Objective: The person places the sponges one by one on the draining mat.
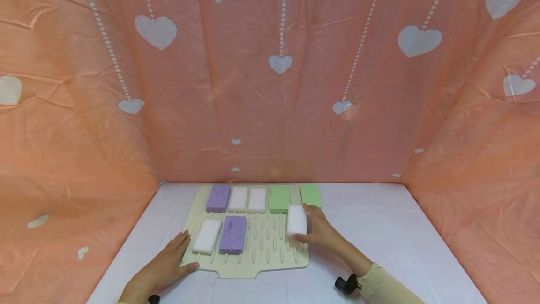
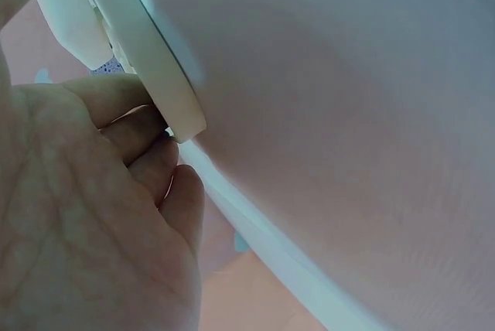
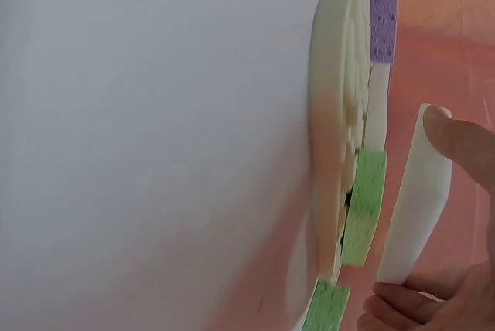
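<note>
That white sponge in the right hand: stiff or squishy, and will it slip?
The white sponge likely weighs little: the right hand holds it by the edges. Its matte foam look suggests squishy, not slippery. Flat-sided, so unlikely to roll.

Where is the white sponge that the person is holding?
In the head view, the white sponge is in the right hand, over the mat's right side, just before the green sponges.
</note>
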Motion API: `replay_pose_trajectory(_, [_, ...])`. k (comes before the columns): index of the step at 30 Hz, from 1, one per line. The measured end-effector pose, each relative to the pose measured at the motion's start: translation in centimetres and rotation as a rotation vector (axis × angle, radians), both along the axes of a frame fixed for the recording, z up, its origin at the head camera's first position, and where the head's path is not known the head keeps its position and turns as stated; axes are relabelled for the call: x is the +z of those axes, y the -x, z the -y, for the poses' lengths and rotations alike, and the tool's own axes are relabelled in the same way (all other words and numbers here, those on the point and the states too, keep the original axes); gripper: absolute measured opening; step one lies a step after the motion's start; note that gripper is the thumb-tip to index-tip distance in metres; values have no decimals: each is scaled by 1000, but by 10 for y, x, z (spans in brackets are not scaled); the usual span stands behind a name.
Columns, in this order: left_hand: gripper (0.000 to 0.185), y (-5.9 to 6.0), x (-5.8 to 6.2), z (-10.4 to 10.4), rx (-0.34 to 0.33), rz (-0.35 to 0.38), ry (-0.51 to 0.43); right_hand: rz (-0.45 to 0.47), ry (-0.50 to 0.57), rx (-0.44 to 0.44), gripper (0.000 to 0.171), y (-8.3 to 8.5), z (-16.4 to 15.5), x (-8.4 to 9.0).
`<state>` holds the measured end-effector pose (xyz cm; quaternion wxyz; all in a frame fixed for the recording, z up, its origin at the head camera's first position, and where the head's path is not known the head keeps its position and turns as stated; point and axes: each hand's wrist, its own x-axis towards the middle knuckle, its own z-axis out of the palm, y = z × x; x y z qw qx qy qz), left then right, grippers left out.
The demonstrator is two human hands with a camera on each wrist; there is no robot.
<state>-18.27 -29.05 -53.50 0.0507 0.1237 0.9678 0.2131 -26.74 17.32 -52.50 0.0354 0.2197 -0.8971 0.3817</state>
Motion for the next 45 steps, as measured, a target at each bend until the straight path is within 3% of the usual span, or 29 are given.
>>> replay_pose_trajectory(6, [100, -1, 3, -1, -4, 13, -3, 25, 3, 27, 112, -3, 16, -4])
replay_pose_trajectory(15, [101, -1, -4, 3, -20, -8, -39, 5, -12, 93, 113, -6, 37, -8])
replay_pose_trajectory(26, [102, -2, 3, 0, -1, -2, -13, 94, -67, 85, 114, -11, 60, -11])
replay_pose_trajectory(45, [101, -2, 1, 2, -13, -6, -12, 92, -138, 139, 113, -7, 86, -8])
